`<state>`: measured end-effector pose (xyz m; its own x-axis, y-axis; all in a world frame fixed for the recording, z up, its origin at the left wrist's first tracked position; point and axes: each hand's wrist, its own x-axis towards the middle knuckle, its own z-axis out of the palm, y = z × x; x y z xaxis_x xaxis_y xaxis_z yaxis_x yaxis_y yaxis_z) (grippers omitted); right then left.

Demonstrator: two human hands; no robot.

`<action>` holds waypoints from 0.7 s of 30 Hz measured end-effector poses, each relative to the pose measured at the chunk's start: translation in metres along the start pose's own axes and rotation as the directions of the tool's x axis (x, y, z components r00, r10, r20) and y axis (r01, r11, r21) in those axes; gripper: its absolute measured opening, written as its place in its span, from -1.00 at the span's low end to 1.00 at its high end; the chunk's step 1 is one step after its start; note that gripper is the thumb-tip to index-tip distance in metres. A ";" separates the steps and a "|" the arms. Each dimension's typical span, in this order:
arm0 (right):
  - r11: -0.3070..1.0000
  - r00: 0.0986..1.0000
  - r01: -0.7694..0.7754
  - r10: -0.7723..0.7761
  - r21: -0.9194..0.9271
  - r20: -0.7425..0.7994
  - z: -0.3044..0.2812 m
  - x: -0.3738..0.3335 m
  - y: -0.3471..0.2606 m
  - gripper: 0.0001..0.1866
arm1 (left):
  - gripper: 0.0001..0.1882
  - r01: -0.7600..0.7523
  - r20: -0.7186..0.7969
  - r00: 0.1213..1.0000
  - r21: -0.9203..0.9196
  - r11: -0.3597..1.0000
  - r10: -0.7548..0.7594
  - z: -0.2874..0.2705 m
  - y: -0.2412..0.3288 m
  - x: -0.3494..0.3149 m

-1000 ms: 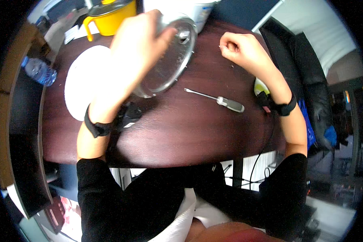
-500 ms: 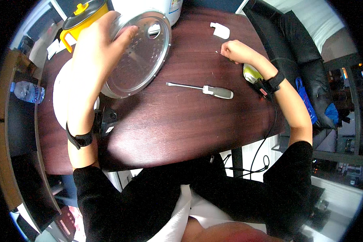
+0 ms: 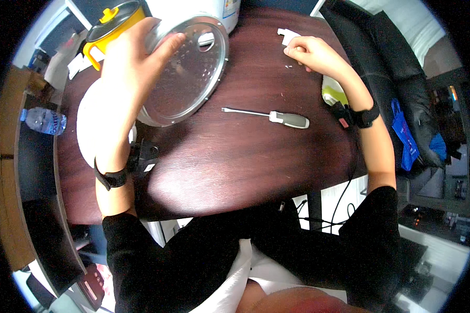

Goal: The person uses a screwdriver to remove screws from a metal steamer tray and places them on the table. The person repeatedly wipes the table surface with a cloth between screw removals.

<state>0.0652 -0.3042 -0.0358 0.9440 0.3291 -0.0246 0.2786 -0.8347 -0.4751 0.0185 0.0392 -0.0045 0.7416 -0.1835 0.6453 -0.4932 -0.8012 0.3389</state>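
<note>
Left hand (image 3: 133, 56) keeps thumb-grip on clear round lid (image 3: 188, 81), left of screwdriver (image 3: 290, 120). My right hand (image 3: 318, 56), curled, can't tell if holding anything, shifted up beside white plastic piece (image 3: 288, 36) beyond screwdriver.

Table (image 3: 219, 180): dark wood look, fine grain, glossy glare toward the near edge. Lid (image 3: 188, 78), toward far left corner: clear plastic, smooth, shiny. Screwdriver (image 3: 278, 118), mid-table: polished metal shaft; handle plastic-looking, duller. Jug (image 3: 122, 31), far left corner: smooth yellow plastic. White piece (image 3: 288, 35), toward far right corner: plastic-looking. Couch (image 3: 397, 47), beyond right edge: black, leather-like, soft sheen. Wearer's sleeves (image 3: 136, 255): matt black cloth.
</note>
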 end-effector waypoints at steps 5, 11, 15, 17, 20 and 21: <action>0.924 0.981 0.068 0.007 0.377 -0.192 0.016 -0.003 -0.032 -0.42 | -0.48 0.100 -0.047 0.993 -0.192 0.976 -0.111 -0.003 0.011 0.006; 0.690 0.854 0.409 -0.059 0.597 -0.517 0.036 0.019 -0.058 -0.62 | -0.47 0.274 0.022 0.935 -0.681 0.679 -0.355 -0.002 0.016 0.006; 0.551 0.840 0.457 -0.010 0.698 -0.542 0.027 0.009 -0.063 -0.70 | -0.50 0.290 0.097 0.935 -0.763 0.578 -0.342 0.006 0.011 0.006; 0.506 0.831 0.476 0.011 0.720 -0.557 0.026 0.010 -0.057 -0.71 | -0.53 0.324 0.163 0.937 -0.735 0.595 -0.309 0.003 0.013 0.006; 0.573 0.816 0.469 0.010 0.672 -0.578 0.019 0.006 -0.050 -0.71 | -0.55 0.411 0.304 0.911 -0.713 0.568 -0.278 -0.002 0.018 0.007; 0.582 0.818 0.462 0.013 0.669 -0.575 0.016 0.007 -0.049 -0.70 | -0.56 0.440 0.343 0.898 -0.696 0.567 -0.276 -0.005 0.019 0.006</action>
<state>0.0551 -0.2544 -0.0272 0.8774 0.0047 0.4798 0.4796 -0.0383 -0.8766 0.0113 0.0257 0.0095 0.9579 -0.1390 0.2510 -0.2698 -0.1384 0.9529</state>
